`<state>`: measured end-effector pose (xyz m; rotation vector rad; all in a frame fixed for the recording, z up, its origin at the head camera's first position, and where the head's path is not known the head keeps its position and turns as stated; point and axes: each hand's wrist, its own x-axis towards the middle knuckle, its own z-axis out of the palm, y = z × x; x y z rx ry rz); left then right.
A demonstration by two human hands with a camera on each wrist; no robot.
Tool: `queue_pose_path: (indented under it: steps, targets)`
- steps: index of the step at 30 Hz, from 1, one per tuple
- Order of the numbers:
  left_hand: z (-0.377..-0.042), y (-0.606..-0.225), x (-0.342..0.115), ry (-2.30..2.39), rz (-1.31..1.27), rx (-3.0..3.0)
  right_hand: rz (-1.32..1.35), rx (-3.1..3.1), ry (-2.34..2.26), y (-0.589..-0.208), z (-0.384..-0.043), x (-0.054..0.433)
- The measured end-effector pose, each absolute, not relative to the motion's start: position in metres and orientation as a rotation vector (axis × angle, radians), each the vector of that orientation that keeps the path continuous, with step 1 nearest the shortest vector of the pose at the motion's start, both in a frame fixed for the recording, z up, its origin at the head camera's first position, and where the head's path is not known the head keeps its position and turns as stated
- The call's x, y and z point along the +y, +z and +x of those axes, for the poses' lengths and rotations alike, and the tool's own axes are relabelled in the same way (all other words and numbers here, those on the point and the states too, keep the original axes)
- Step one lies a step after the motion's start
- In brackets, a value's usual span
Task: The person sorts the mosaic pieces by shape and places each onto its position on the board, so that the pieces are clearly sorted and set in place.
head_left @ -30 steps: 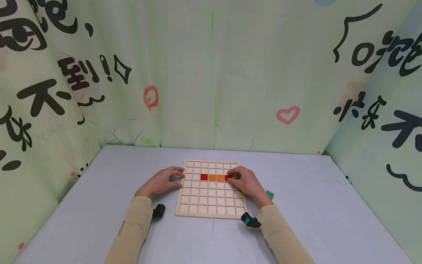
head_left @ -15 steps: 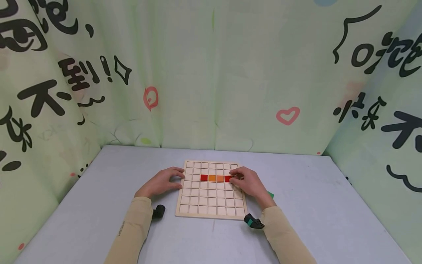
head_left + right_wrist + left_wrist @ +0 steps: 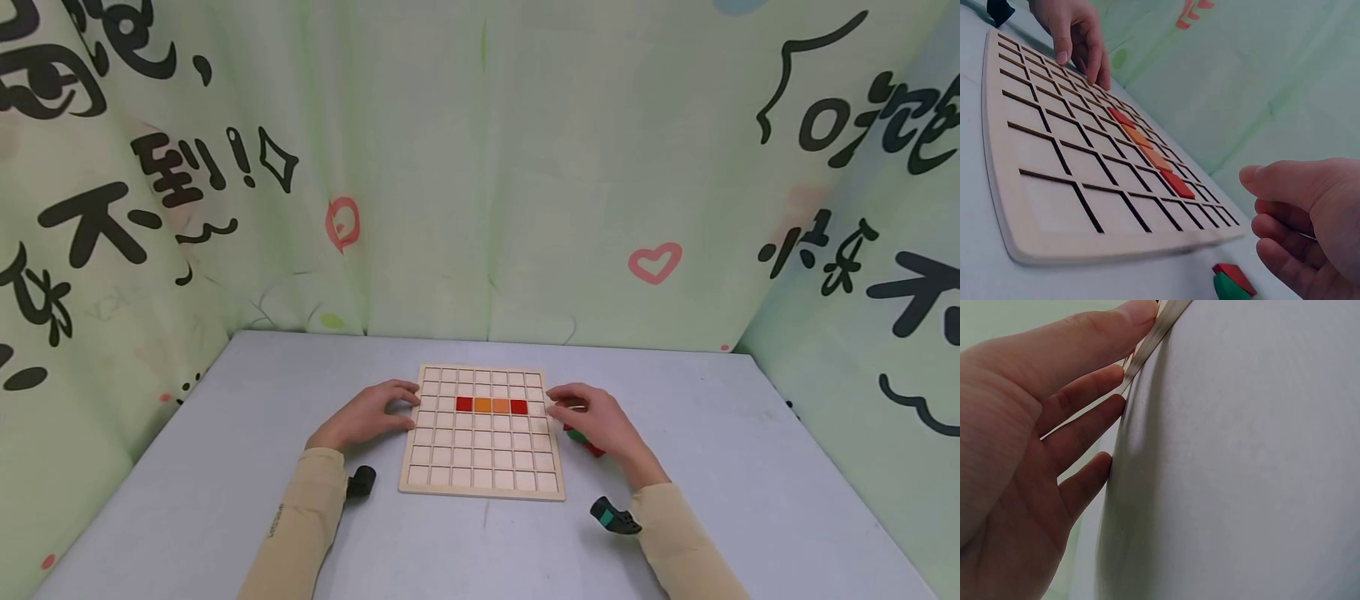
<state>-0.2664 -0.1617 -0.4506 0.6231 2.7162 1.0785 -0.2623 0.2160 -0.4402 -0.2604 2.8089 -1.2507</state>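
A light wooden grid board (image 3: 480, 494) lies on the table. One row holds a red square tile (image 3: 464, 404), two orange tiles (image 3: 492, 406) and a second red tile (image 3: 518, 407). My left hand (image 3: 375, 412) touches the board's left edge, thumb and fingers spread along it. Just off the right edge, my right hand (image 3: 592, 417) hovers with loosely bent fingers and nothing between them. Beneath it on the table are a green piece (image 3: 1229, 286) and red pieces (image 3: 1236, 276), partly hidden by the hand in the head view.
The white table (image 3: 300, 367) reaches back to a pale green curtain (image 3: 487, 208) with dark lettering, which also hangs at both sides. Black wrist cameras (image 3: 362, 481) sit at both sleeves.
My right hand has left the second red tile and moved right, off the board, over the loose pieces. That tile stays in its cell. The left hand has not moved.
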Motion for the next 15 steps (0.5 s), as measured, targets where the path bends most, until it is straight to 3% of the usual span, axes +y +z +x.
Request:
queue_pose_path:
  steps: [15]
  targets:
    - [-0.268, -0.453, -0.161, 1.073, 0.613, 2.723, -0.142, 2.869, -1.073, -0.441, -0.234, 0.278]
